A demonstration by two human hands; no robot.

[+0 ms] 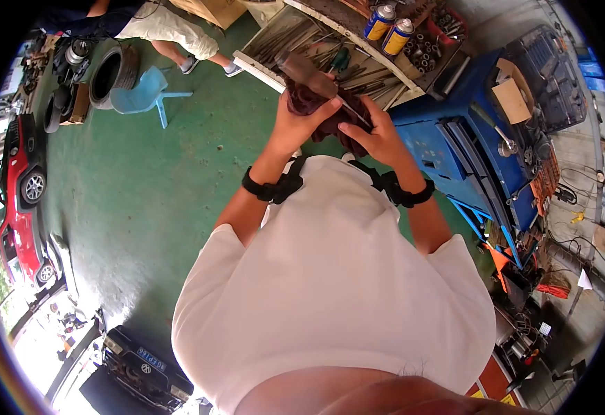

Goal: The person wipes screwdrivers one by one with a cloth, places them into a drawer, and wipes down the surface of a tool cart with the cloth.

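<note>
My left hand (301,123) is closed around a bunched dark red cloth (306,100), its thumb against a tool with a thick brownish handle (309,75). A thin metal shaft (355,111) runs from that handle toward my right hand (380,135). The tool resembles a large screwdriver, but its exact kind is unclear. My right hand is closed on the cloth beside the shaft, thumb and fingers pinching it. Both hands are in front of an open drawer (261,75) filled with long metal tools, among them one with a green handle (340,59).
Two spray cans (388,31) stand above the drawer. To the right is a blue tool cabinet (430,142) with an open cardboard box (512,97) on it. A light blue chair (143,93), tyres (112,76), another person (171,31) and a red car (22,200) are on the left.
</note>
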